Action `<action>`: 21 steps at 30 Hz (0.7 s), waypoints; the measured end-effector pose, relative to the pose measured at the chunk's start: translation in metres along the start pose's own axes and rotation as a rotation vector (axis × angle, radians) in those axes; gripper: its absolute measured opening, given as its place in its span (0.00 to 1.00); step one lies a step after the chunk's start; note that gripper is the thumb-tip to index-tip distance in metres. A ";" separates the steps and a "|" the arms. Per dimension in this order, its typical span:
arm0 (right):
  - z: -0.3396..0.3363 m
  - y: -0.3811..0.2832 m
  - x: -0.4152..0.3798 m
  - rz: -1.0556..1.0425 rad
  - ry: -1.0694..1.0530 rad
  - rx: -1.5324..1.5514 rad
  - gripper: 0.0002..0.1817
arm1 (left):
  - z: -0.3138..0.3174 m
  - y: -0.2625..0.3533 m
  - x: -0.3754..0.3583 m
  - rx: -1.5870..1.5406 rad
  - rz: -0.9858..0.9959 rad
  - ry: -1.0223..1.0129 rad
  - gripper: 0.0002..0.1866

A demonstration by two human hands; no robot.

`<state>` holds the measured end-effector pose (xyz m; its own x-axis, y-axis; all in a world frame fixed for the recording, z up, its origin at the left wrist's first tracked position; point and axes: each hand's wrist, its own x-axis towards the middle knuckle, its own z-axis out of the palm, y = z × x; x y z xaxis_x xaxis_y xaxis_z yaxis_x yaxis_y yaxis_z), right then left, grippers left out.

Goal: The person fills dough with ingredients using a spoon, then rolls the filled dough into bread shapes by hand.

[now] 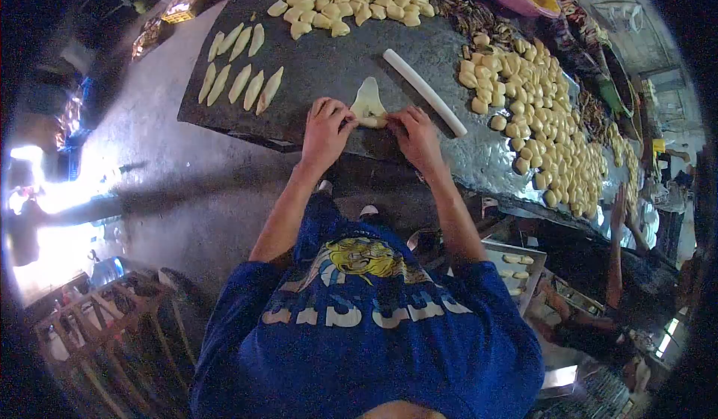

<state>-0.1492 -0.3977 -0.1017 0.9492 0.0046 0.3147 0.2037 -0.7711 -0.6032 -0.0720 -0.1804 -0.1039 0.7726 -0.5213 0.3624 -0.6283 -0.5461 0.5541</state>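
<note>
Bit grainy, but left hand point(326, 129) and right hand point(417, 138), equally close, seem to have fingers point(345, 113) pinching the near corners of the dough piece point(368, 99), long tip pointing away.

I see a yellow crate point(179, 15) off left, a slatted wooden rack point(112, 323) nearer, grey floor point(157, 127) between.

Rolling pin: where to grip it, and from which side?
Likely mid-length, by the right hand, from above on the near side, gripping across the width: the white rolling pin is long, straight and lies diagonally, with bare tabletop along both sides of its middle.
</note>
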 end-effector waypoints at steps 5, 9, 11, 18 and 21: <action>0.013 -0.017 0.003 0.262 0.070 -0.115 0.11 | 0.007 0.017 0.000 0.066 -0.149 0.085 0.14; 0.037 -0.015 0.013 0.417 0.178 -0.329 0.22 | 0.024 0.024 0.012 0.166 -0.242 0.173 0.22; 0.036 -0.026 0.027 0.497 0.182 -0.453 0.26 | 0.031 0.019 0.027 0.276 -0.284 0.193 0.24; 0.038 0.011 0.086 0.580 0.320 -0.649 0.20 | 0.051 -0.031 0.108 0.468 -0.229 0.246 0.24; 0.043 0.046 0.121 0.536 0.438 -0.807 0.23 | 0.055 -0.051 0.152 0.528 -0.133 0.300 0.23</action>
<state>-0.0147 -0.4055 -0.1230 0.6657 -0.5667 0.4855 -0.5872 -0.7993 -0.1277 0.0722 -0.2676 -0.1178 0.7912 -0.2609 0.5531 -0.4254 -0.8845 0.1914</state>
